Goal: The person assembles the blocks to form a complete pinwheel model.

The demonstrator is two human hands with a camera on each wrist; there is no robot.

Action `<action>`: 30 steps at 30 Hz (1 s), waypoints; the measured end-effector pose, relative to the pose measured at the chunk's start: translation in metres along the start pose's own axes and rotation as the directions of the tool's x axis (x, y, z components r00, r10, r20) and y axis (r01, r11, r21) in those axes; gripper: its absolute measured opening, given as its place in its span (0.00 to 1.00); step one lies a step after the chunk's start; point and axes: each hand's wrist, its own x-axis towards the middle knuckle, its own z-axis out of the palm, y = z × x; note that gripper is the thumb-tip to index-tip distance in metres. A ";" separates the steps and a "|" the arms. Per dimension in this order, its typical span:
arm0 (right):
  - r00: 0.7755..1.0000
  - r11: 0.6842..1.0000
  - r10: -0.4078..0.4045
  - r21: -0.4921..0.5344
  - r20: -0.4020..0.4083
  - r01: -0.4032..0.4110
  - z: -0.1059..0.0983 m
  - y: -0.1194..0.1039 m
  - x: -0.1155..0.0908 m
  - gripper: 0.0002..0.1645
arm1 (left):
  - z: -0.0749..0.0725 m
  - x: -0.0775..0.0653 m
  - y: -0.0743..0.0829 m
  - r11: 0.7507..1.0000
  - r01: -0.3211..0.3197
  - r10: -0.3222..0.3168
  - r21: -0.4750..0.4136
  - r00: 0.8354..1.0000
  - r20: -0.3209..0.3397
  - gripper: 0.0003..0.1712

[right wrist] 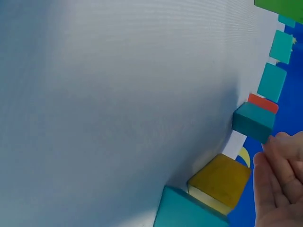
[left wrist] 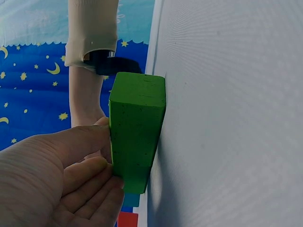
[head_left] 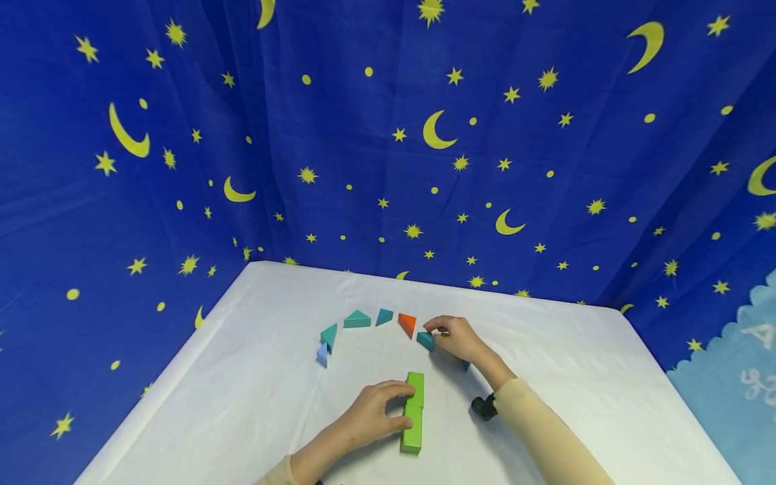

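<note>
My left hand point(head_left: 371, 412) rests its thumb and fingertips along the left side of two green blocks point(head_left: 412, 431), which lie end to end. The left wrist view shows the near green block point(left wrist: 137, 123) touched from one side, with no finger seen round its far side. My right hand point(head_left: 457, 338) has its fingertips at a teal triangular block point(head_left: 425, 341) beside an orange-red one point(head_left: 407, 325). In the right wrist view the fingers touch that teal block's point(right wrist: 254, 122) edge. A yellow block point(right wrist: 220, 182) and another teal block point(right wrist: 187, 213) lie near that hand, mostly hidden from the head view.
Several other triangular blocks curve leftward: a blue-teal one point(head_left: 384, 316), two teal ones point(head_left: 358, 320), and a light blue one point(head_left: 322, 356). A white cloth point(head_left: 273, 303) covers the table. Blue star-patterned curtains point(head_left: 388, 148) stand around its far sides.
</note>
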 end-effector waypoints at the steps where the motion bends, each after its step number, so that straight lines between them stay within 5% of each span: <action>1: 1.000 1.000 -0.012 -0.003 0.007 0.012 -0.001 0.000 0.000 0.17 | 0.000 0.000 0.000 1.000 0.000 0.000 0.000 1.000 0.000 0.28; 12: 0.999 0.996 -0.045 -0.083 -0.009 0.044 0.003 -0.004 -0.005 0.19 | 0.000 0.000 -0.001 1.000 -0.003 0.003 0.002 1.000 0.004 0.28; 30: 0.999 0.997 -0.036 -0.068 0.021 0.037 0.012 -0.005 -0.001 0.15 | 0.000 0.001 -0.001 1.000 -0.019 0.019 0.006 1.000 0.001 0.28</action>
